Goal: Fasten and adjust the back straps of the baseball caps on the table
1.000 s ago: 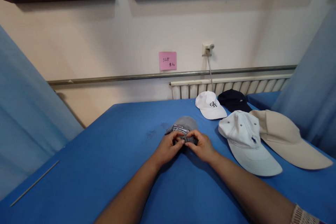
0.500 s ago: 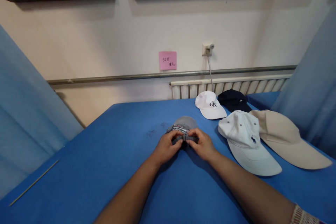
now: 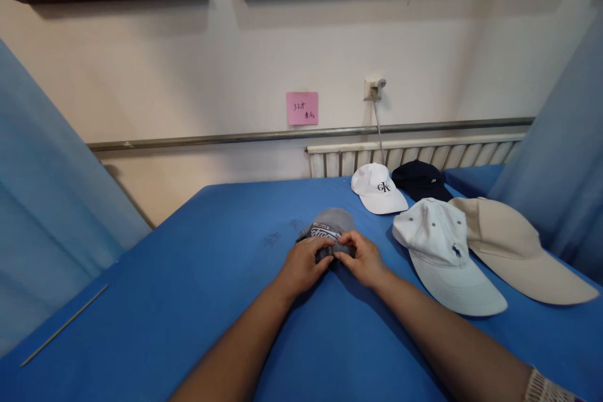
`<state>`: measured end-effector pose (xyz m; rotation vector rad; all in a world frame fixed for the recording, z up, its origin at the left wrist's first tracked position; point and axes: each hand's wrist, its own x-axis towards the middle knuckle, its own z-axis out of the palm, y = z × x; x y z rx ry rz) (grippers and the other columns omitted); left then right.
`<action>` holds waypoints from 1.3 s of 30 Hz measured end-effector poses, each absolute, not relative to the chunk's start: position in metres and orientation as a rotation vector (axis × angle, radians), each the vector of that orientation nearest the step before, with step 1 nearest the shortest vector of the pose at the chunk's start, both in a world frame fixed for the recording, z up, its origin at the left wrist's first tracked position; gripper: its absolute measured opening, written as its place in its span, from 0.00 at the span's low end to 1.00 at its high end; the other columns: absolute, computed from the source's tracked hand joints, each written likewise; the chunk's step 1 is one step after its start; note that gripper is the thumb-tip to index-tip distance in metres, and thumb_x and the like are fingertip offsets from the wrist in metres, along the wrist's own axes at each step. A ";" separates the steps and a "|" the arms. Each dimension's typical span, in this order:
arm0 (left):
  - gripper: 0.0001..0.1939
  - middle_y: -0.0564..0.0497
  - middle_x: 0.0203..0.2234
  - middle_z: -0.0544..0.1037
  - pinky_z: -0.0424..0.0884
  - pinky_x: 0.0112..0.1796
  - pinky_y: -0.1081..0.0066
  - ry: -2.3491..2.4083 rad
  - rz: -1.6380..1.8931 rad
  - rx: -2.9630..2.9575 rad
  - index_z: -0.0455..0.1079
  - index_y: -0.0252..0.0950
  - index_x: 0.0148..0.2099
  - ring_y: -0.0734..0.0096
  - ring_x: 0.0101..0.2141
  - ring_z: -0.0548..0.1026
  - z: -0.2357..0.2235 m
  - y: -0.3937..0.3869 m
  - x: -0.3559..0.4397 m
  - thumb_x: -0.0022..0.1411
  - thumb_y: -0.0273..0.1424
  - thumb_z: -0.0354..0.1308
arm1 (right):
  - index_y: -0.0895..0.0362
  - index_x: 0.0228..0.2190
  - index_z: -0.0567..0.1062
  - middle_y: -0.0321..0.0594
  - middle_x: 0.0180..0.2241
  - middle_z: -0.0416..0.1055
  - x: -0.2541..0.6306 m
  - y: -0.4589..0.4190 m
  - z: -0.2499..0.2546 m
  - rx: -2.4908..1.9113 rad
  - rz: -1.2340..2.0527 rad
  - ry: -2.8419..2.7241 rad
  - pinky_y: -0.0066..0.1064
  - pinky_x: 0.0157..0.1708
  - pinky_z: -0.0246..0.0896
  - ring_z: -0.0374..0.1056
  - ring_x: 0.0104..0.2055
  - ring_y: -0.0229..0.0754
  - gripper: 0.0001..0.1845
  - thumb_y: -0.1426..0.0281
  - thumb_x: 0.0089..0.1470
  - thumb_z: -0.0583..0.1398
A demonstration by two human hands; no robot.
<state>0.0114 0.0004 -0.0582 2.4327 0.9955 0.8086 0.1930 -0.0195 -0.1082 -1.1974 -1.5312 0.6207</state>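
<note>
A grey baseball cap [image 3: 336, 218] with white lettering lies on the blue-covered table [image 3: 198, 251], its strap side toward me. My left hand [image 3: 305, 264] pinches the dark back strap [image 3: 325, 254] of this cap between thumb and fingers. From the other side my right hand [image 3: 362, 257] grips the same strap, thumb below and fingers above. Both sets of fingertips almost meet at the strap's middle, and they hide part of it. Any buckle there is too small to make out.
To the right lie a white cap [image 3: 372, 185], a black cap [image 3: 419, 179], a pale cap with a horse logo [image 3: 431, 229] and a beige long-brimmed cap [image 3: 509, 232]. A thin stick [image 3: 66, 325] rests near the left edge. Blue curtains [image 3: 42, 201] hang on both sides.
My left hand has slid slightly right along the strap, toward my right hand. The right hand and the cap stay nearly in place.
</note>
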 end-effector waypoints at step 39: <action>0.13 0.49 0.42 0.79 0.69 0.47 0.64 0.939 0.782 2.478 0.73 0.40 0.47 0.63 0.44 0.75 -0.052 -0.003 0.013 0.59 0.27 0.59 | 0.54 0.24 0.66 0.40 0.33 0.73 0.193 -0.024 -0.097 -1.116 0.591 -1.532 0.35 0.39 0.64 0.70 0.36 0.43 0.07 0.68 0.52 0.56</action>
